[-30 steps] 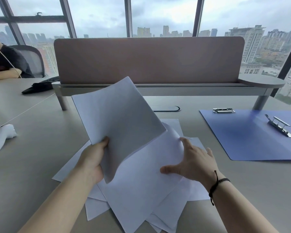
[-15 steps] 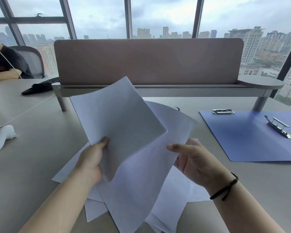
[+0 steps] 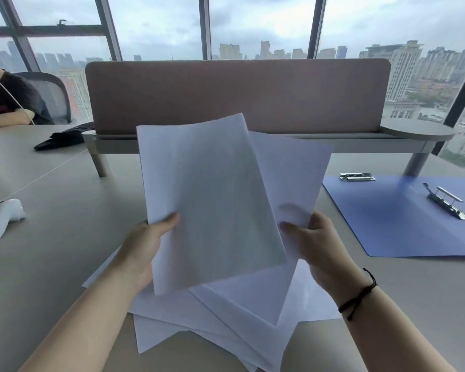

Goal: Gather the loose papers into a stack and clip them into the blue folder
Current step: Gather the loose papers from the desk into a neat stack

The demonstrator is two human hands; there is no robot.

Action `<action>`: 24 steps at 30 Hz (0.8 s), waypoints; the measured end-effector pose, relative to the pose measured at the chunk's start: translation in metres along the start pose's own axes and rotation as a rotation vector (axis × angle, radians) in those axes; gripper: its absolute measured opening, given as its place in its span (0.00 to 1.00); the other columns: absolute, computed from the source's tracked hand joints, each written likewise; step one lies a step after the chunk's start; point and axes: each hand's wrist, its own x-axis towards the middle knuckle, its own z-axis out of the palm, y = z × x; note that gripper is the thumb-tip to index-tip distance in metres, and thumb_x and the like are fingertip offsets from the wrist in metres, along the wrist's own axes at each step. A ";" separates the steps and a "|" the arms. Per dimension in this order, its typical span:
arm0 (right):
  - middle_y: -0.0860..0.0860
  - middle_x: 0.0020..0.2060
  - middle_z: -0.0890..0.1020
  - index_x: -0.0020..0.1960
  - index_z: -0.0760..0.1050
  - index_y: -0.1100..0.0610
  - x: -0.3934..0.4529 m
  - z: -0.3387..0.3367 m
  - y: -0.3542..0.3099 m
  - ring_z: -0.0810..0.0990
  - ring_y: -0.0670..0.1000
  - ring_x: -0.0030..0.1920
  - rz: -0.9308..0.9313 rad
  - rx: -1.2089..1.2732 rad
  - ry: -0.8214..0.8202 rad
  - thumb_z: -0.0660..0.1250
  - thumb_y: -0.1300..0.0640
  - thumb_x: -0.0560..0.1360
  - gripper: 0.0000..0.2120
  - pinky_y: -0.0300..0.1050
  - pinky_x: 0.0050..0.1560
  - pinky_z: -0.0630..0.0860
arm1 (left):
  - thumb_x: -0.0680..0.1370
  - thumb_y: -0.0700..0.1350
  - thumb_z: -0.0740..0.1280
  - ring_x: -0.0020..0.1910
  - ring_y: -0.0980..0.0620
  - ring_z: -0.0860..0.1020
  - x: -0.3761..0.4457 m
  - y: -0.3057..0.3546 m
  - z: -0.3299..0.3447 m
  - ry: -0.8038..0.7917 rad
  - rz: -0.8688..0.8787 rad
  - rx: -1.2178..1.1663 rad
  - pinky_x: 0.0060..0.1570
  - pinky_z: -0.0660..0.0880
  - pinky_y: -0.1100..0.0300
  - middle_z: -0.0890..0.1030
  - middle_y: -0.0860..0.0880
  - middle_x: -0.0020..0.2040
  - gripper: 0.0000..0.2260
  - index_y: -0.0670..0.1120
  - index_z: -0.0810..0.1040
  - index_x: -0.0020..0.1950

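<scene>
My left hand (image 3: pixel 148 245) grips a white sheet (image 3: pixel 212 200) by its lower left edge and holds it upright above the desk. Behind it, my right hand (image 3: pixel 314 242) pinches a second white sheet (image 3: pixel 293 173), lifted and tilted to the right. Several more loose papers (image 3: pixel 226 328) lie fanned out on the desk under both hands. The blue folder (image 3: pixel 392 218) lies open and flat at the right. Its metal clip (image 3: pixel 447 202) sits on the inside, and a second metal clip (image 3: pixel 357 176) lies at its far left corner.
A pink divider panel (image 3: pixel 236 95) on a grey shelf crosses the back of the desk (image 3: pixel 51 237). A white object (image 3: pixel 0 224) lies at the left edge, a black item (image 3: pixel 61 139) further back. A seated person (image 3: pixel 8 100) is at the far left.
My right hand has taken one sheet off the pile and raised it behind the sheet in my left hand. My left hand's sheet has turned more upright.
</scene>
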 end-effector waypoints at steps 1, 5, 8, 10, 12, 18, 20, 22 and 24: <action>0.61 0.43 0.85 0.52 0.83 0.63 0.001 -0.004 -0.001 0.82 0.58 0.42 0.020 0.091 -0.014 0.63 0.71 0.76 0.12 0.53 0.41 0.78 | 0.79 0.44 0.69 0.54 0.43 0.85 -0.001 0.000 0.000 -0.022 0.005 0.019 0.58 0.79 0.44 0.87 0.45 0.55 0.10 0.45 0.84 0.59; 0.54 0.45 0.88 0.45 0.87 0.55 0.002 -0.007 -0.003 0.86 0.54 0.42 0.094 0.285 -0.090 0.62 0.68 0.79 0.17 0.51 0.49 0.83 | 0.80 0.43 0.68 0.57 0.44 0.84 -0.011 0.002 0.004 -0.112 0.048 0.154 0.64 0.75 0.43 0.87 0.47 0.55 0.10 0.45 0.83 0.60; 0.54 0.41 0.88 0.40 0.88 0.52 0.000 -0.003 -0.004 0.87 0.52 0.38 0.158 0.281 -0.167 0.60 0.70 0.79 0.23 0.48 0.46 0.84 | 0.80 0.43 0.67 0.57 0.46 0.84 -0.016 0.003 0.005 -0.183 0.059 0.203 0.65 0.75 0.44 0.87 0.48 0.56 0.11 0.46 0.83 0.60; 0.56 0.42 0.88 0.40 0.88 0.56 -0.002 0.000 -0.006 0.87 0.53 0.38 0.185 0.305 -0.165 0.59 0.70 0.79 0.21 0.48 0.44 0.84 | 0.80 0.43 0.67 0.58 0.47 0.83 -0.017 0.002 0.007 -0.214 0.082 0.237 0.65 0.74 0.45 0.87 0.49 0.57 0.11 0.46 0.83 0.60; 0.58 0.45 0.87 0.43 0.88 0.59 -0.003 0.002 -0.007 0.87 0.55 0.41 0.206 0.359 -0.128 0.61 0.62 0.81 0.17 0.51 0.45 0.85 | 0.80 0.43 0.67 0.58 0.48 0.84 -0.019 0.001 0.010 -0.219 0.125 0.264 0.64 0.75 0.47 0.87 0.51 0.55 0.09 0.47 0.84 0.58; 0.54 0.58 0.86 0.64 0.81 0.52 -0.007 0.006 -0.006 0.85 0.56 0.58 0.241 0.491 -0.208 0.60 0.34 0.77 0.27 0.56 0.61 0.78 | 0.78 0.41 0.71 0.53 0.56 0.85 -0.019 -0.007 0.018 -0.083 0.311 0.357 0.59 0.78 0.53 0.87 0.58 0.50 0.08 0.54 0.85 0.50; 0.57 0.53 0.87 0.62 0.81 0.59 -0.009 0.010 -0.006 0.87 0.57 0.51 0.181 0.435 -0.175 0.65 0.52 0.80 0.15 0.56 0.54 0.82 | 0.77 0.39 0.72 0.54 0.54 0.85 -0.019 -0.006 0.018 -0.076 0.368 0.312 0.55 0.78 0.56 0.87 0.57 0.52 0.12 0.54 0.84 0.56; 0.59 0.48 0.87 0.57 0.82 0.62 -0.011 0.013 -0.005 0.86 0.58 0.44 0.123 0.336 -0.147 0.66 0.64 0.79 0.09 0.56 0.48 0.83 | 0.75 0.40 0.75 0.57 0.50 0.84 -0.015 -0.007 0.015 -0.132 0.328 0.219 0.58 0.78 0.52 0.86 0.53 0.58 0.23 0.54 0.77 0.68; 0.60 0.45 0.86 0.52 0.83 0.61 -0.012 0.012 -0.005 0.85 0.58 0.40 0.103 0.319 -0.138 0.65 0.66 0.78 0.08 0.56 0.46 0.83 | 0.73 0.45 0.75 0.60 0.44 0.83 -0.012 -0.007 0.013 -0.200 0.162 0.129 0.61 0.76 0.45 0.85 0.49 0.60 0.24 0.53 0.77 0.69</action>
